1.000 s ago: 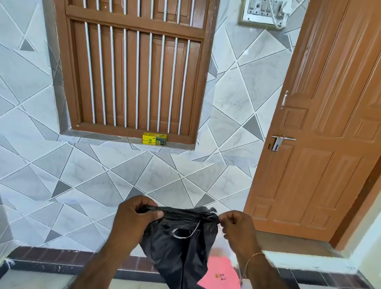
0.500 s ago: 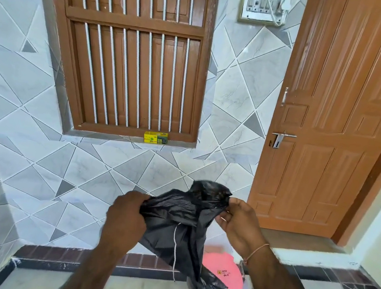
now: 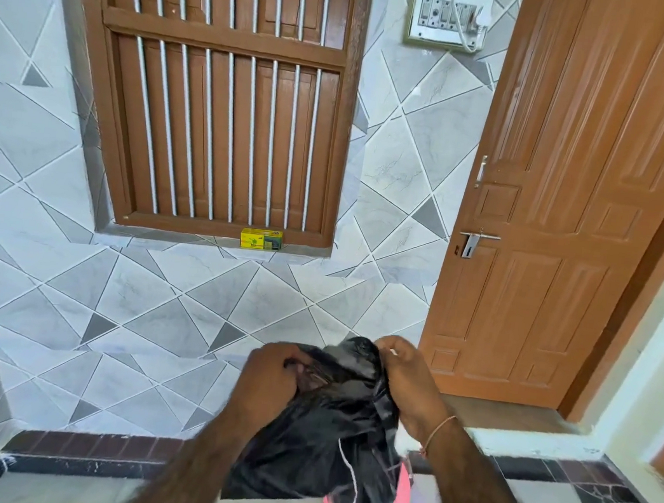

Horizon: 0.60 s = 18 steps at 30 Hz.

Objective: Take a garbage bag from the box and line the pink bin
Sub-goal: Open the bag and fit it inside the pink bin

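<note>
So the black garbage bag (image 3: 330, 425) is clearly out of its box already, and both hands are working at the top edge, looks to me like they're trying to find the mouth and pull it apart. Left hand (image 3: 269, 375) has a clenched grip on a bunched bit of the plastic, right hand (image 3: 403, 380) is pinching the other side up near a puffed-up corner. The bag hangs down between the forearms, all crumpled, with a thin white drawstring (image 3: 349, 476) dangling off it. The pink bin (image 3: 402, 497) sits on the floor right underneath, mostly hidden behind the bag, so I can't tell if anything's in it or even see the rim properly. The little yellow box (image 3: 261, 239) is on the window ledge against the wooden shutter (image 3: 221, 119), well away from the hands; can't see inside it either. So I'd say roughly halfway: bag fetched, not properly opened, nothing in the bin yet. Still left is spreading it open, dropping it in and folding the edge over the rim.
</note>
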Each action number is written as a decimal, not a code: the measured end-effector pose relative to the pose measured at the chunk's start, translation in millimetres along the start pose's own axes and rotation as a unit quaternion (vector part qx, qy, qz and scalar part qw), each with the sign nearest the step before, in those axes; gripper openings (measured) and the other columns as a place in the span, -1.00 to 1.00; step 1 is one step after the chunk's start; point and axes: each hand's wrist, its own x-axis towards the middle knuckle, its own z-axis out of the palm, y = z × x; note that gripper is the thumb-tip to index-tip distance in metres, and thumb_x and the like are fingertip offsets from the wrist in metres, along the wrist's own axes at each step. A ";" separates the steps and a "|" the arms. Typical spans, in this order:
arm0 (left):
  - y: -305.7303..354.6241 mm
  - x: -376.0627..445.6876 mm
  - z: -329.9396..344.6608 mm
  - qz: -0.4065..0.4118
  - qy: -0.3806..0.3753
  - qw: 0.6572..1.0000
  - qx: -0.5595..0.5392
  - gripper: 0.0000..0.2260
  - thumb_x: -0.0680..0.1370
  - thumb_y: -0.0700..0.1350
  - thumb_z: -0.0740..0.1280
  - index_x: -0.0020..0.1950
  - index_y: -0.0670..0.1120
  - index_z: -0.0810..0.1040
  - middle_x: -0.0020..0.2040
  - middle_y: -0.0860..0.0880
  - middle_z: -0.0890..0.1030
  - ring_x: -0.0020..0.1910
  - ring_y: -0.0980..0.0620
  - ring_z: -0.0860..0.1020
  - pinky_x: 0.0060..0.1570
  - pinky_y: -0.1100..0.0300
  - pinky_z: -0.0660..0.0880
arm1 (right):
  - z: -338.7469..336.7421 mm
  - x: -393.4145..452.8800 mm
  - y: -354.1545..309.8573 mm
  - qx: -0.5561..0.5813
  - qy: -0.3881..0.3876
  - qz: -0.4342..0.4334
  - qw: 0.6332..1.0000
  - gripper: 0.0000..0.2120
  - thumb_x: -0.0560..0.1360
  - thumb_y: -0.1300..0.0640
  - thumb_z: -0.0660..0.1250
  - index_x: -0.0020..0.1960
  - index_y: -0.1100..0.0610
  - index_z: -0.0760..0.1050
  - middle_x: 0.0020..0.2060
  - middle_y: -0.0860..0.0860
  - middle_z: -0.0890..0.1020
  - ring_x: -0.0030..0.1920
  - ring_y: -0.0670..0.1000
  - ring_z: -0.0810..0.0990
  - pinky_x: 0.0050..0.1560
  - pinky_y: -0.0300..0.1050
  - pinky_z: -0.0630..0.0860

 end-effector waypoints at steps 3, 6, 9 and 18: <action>-0.5 0.8 0.3 -0.019 0.038 0.999 -0.025 -0.74 0.51 -0.32 0.33 0.08 -0.03 0.66 0.03 0.04 0.63 0.00 0.03 0.60 0.12 0.16 0.54 | -17.4 -0.1 13.8 -0.263 0.252 -0.129 0.923 -0.87 0.57 0.04 0.27 0.00 0.10 0.45 -0.18 0.07 0.58 -0.09 0.12 0.55 -0.08 -0.05 0.47; 8.2 -1.6 7.7 -0.002 0.001 0.999 -0.044 -0.64 0.43 -0.29 0.42 0.20 -0.03 0.62 0.09 0.02 0.60 0.04 0.04 0.57 0.17 0.16 0.51 | -0.8 -27.6 19.3 -0.312 0.260 -0.395 0.824 -0.90 0.53 0.17 0.23 0.00 0.16 0.48 -0.10 0.08 0.55 -0.03 0.07 0.45 0.03 -0.04 0.40; 13.9 0.5 10.8 0.018 -0.024 0.998 -0.049 -0.55 0.41 -0.27 0.45 0.28 -0.05 0.57 0.17 0.00 0.61 0.11 0.03 0.55 0.23 0.15 0.48 | 25.5 -41.7 31.3 -0.344 -0.005 -0.419 0.840 -0.79 0.42 0.26 0.13 -0.07 0.18 0.51 -0.12 0.10 0.60 -0.05 0.07 0.49 0.03 -0.07 0.45; -27.3 -6.3 -15.1 0.002 -0.107 0.974 0.201 -0.57 0.51 -0.22 0.31 0.38 -0.03 0.42 0.30 -0.05 0.52 0.26 -0.08 0.50 0.27 0.14 0.41 | -25.5 -17.7 72.0 -0.654 -0.025 -0.012 0.756 -0.48 0.55 -0.30 -0.04 0.10 0.00 0.55 0.06 0.06 0.68 0.09 0.15 0.64 0.06 0.00 0.49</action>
